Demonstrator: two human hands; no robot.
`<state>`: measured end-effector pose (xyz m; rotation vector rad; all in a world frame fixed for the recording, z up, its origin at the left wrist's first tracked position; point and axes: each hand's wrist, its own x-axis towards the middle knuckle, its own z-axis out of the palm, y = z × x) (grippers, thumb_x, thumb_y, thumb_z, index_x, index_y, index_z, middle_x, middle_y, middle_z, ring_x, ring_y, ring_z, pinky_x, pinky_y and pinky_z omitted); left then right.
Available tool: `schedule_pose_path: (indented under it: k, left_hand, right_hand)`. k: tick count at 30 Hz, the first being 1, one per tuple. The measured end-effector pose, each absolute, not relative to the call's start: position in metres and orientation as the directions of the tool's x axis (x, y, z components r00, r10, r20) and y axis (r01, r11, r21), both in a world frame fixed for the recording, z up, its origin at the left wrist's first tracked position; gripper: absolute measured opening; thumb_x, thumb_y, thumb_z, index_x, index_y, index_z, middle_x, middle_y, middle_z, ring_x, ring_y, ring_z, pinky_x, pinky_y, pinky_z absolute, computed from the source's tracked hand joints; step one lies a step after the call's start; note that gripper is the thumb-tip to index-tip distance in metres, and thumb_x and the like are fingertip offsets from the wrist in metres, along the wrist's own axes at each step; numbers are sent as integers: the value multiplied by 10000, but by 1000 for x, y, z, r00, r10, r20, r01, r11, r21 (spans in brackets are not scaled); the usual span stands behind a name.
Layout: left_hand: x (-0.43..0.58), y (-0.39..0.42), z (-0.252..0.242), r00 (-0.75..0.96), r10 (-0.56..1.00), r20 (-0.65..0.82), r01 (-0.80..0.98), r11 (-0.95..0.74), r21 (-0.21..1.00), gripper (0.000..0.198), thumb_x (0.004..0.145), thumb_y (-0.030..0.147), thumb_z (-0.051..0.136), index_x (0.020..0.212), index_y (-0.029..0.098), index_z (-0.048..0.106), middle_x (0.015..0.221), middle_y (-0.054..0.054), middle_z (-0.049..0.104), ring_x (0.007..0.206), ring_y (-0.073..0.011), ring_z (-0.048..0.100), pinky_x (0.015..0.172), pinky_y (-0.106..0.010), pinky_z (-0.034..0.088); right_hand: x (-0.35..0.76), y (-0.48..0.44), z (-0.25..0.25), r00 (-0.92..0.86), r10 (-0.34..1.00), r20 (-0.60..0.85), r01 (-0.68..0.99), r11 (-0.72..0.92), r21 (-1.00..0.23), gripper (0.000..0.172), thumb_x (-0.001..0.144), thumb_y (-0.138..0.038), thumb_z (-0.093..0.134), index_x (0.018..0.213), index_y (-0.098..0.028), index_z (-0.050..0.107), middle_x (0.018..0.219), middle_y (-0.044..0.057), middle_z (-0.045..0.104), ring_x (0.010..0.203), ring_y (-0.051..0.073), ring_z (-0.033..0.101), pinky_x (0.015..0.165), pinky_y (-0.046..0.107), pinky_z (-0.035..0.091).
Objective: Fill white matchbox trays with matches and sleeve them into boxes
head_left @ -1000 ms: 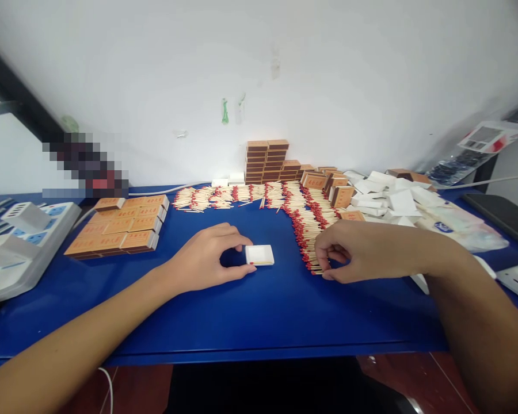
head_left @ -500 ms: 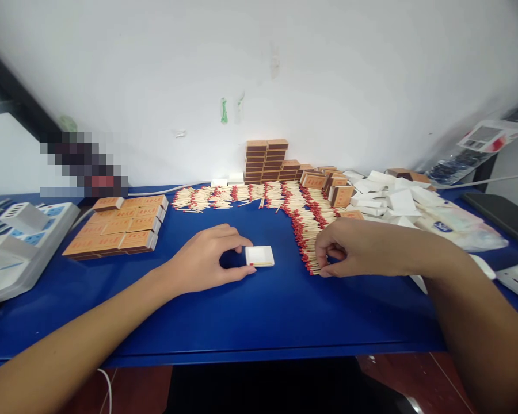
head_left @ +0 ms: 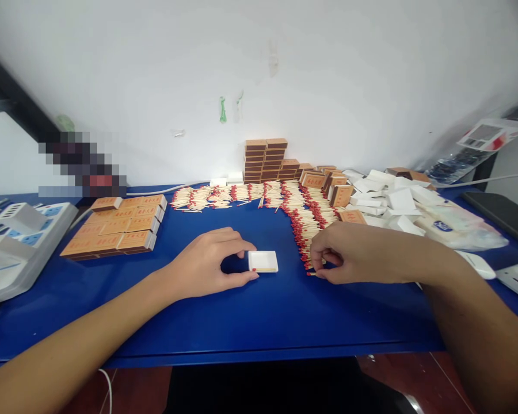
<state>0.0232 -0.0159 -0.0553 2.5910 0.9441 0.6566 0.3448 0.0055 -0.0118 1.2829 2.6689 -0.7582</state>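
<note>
My left hand (head_left: 218, 261) grips the left end of a small white matchbox tray (head_left: 263, 260) between thumb and fingers, low over the blue table. One red-tipped match (head_left: 265, 270) lies along the tray's near side. To the right, my right hand (head_left: 341, 253) is closed in a pinch on a match (head_left: 311, 274) at the near end of a long pile of matches (head_left: 304, 230). Only that match's red head and a bit of its stick show past the fingertips.
Filled-looking matchboxes (head_left: 116, 224) lie in rows at left beside a power strip (head_left: 38, 247). More matchboxes (head_left: 265, 161) are stacked against the wall. White trays (head_left: 392, 195) heap up at right, near a plastic packet (head_left: 457, 224) and a black phone-like slab (head_left: 501, 210).
My right hand has drawn slightly left and toward me, and a single match now sticks out from its fingertips. The tray in my left hand has shifted slightly right and nearer.
</note>
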Motion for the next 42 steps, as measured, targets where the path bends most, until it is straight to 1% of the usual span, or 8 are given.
schedule_pose_path:
  k: [6, 12, 17, 23, 29, 37, 39, 42]
  left_hand:
    - [24, -17, -55, 674, 659, 334, 522, -745, 416, 274, 983, 372, 793, 1204, 211, 773, 951, -42, 740, 894, -197, 675, 801, -328, 538]
    - [26, -18, -55, 708, 599, 374, 496, -799, 340, 246, 1012, 375, 769, 1183, 199, 767, 913, -42, 741, 851, -193, 675, 784, -331, 529]
    - [27, -18, -58, 703, 571, 424, 473, -820, 322, 255, 997, 374, 793, 1170, 189, 765, 887, -32, 731, 810, -184, 667, 754, -320, 518]
    - [27, -18, -59, 687, 590, 425, 479, -807, 346, 287, 961, 374, 830, 1165, 182, 769, 877, -19, 722, 801, -182, 658, 721, -315, 513]
    - [29, -18, -60, 699, 573, 429, 475, -820, 321, 287, 970, 384, 820, 1143, 163, 764, 869, -28, 731, 798, -192, 671, 777, -350, 513]
    - [27, -16, -58, 694, 595, 405, 479, -802, 357, 273, 966, 343, 825, 1176, 175, 776, 877, -10, 714, 811, -177, 663, 780, -325, 502]
    - [26, -16, -57, 691, 608, 391, 489, -791, 368, 269, 964, 340, 828, 1174, 178, 781, 882, -11, 714, 819, -176, 658, 781, -318, 498]
    - [23, -15, -57, 681, 636, 362, 513, -768, 384, 267, 955, 355, 835, 1159, 187, 790, 882, -11, 710, 824, -175, 651, 763, -307, 491]
  right_hand:
    - [340, 3, -5, -664, 714, -220, 719, 531, -448, 201, 904, -401, 709, 771, -251, 723, 732, -1, 676, 622, 167, 582, 565, 302, 391]
    - [321, -3, -4, -659, 749, 73, 579, 567, -585, 186, 946, -403, 718, 864, -256, 796, 704, -13, 644, 634, 148, 557, 589, 288, 399]
    - [304, -7, -16, -658, 720, 222, 509, 642, -573, 190, 968, -354, 703, 852, -227, 784, 671, -27, 586, 625, 134, 526, 614, 288, 389]
    - [293, -12, -27, -703, 682, 204, 508, 681, -528, 143, 972, -239, 679, 867, -211, 773, 695, -26, 569, 643, 135, 527, 620, 289, 361]
    - [288, -14, -38, -721, 665, 194, 554, 722, -416, 139, 967, -177, 664, 841, -195, 717, 777, -1, 628, 656, 136, 523, 633, 296, 348]
    - [304, -6, -27, -690, 685, 232, 584, 717, -382, 166, 965, -227, 658, 844, -216, 770, 739, -2, 640, 653, 143, 554, 636, 301, 368]
    - [319, 0, -18, -677, 716, 170, 629, 683, -372, 162, 948, -266, 676, 821, -227, 769, 726, -2, 662, 651, 150, 573, 640, 304, 387]
    - [343, 9, -8, -680, 731, -58, 693, 616, -374, 75, 880, -303, 739, 841, -266, 792, 747, -19, 704, 659, 155, 615, 612, 295, 404]
